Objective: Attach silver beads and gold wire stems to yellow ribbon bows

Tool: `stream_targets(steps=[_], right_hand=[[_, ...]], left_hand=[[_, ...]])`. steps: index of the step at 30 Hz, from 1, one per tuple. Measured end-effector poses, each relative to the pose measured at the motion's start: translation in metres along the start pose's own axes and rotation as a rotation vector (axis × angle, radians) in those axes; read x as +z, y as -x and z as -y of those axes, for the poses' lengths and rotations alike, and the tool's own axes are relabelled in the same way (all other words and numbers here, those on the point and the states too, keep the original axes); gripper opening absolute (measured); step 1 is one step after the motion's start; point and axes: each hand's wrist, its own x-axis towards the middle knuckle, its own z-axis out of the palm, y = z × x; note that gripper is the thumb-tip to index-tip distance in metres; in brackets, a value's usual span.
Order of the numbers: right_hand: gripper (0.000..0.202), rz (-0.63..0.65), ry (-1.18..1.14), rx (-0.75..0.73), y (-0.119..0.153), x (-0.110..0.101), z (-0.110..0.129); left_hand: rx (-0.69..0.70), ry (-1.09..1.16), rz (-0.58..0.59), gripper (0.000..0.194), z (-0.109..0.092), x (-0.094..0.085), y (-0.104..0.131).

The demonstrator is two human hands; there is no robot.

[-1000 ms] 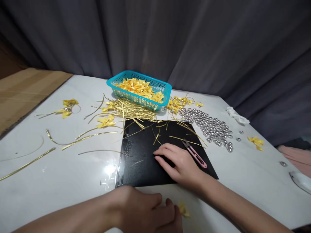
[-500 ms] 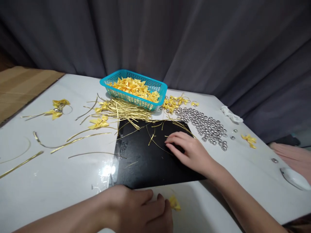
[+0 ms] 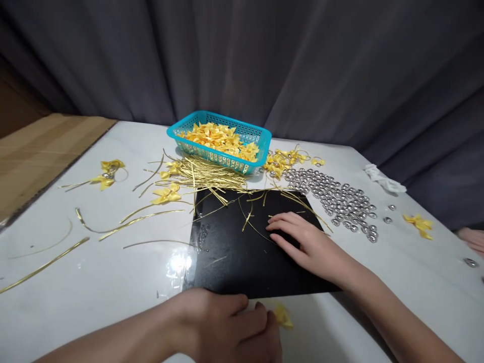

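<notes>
My left hand (image 3: 230,327) is at the bottom, its fingers curled. A yellow ribbon bow (image 3: 283,316) sticks out past its fingertips, slightly blurred; the grip itself is hidden under the fingers. On the black mat (image 3: 242,267) rests my right hand (image 3: 302,242), fingers stretched forward and thumb apart, with nothing visible in it. A thin gold wire (image 3: 252,227) curves across the mat toward its thumb. Beyond the mat lies a pile of gold twist ties (image 3: 212,174), and to the right a spread of silver beads (image 3: 336,199).
A blue basket (image 3: 219,155) full of yellow bows stands at the back. More bows with gold ties (image 3: 109,174) lie at left and another bow (image 3: 418,225) at right. A crumpled white tissue (image 3: 385,180) sits near the right edge; cardboard (image 3: 56,141) is at far left.
The view has turned a little left, so everything appears shifted to the right. Both hands keep nearly the same pose and place over the table.
</notes>
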Motion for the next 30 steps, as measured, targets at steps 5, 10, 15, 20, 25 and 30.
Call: stream_targets(steps=[5, 10, 15, 20, 25, 30], right_hand=[[0.019, -0.024, 0.033, -0.015, 0.0, 0.002, 0.0], [0.02, -0.017, 0.007, -0.094, 0.002, -0.005, -0.009], [0.02, -0.051, -0.032, -0.084, 0.005, -0.013, -0.019], [0.017, -0.096, 0.009, -0.035, 0.006, -0.019, -0.026], [0.017, -0.083, 0.061, -0.047, 0.007, -0.021, -0.031], [0.019, -0.042, 0.096, -0.051, 0.004, -0.017, -0.028]], left_hand=[[0.006, 0.013, -0.011, 0.016, 0.001, 0.001, 0.002], [-0.047, 0.023, 0.022, 0.024, 0.0, -0.001, 0.002], [-0.049, 0.059, 0.02, 0.026, 0.003, -0.003, 0.002], [-0.036, 0.056, 0.074, 0.016, 0.005, -0.004, 0.003], [-0.047, 0.065, 0.065, 0.021, 0.007, -0.004, 0.002], [-0.06, 0.08, 0.063, 0.015, 0.009, -0.004, 0.002]])
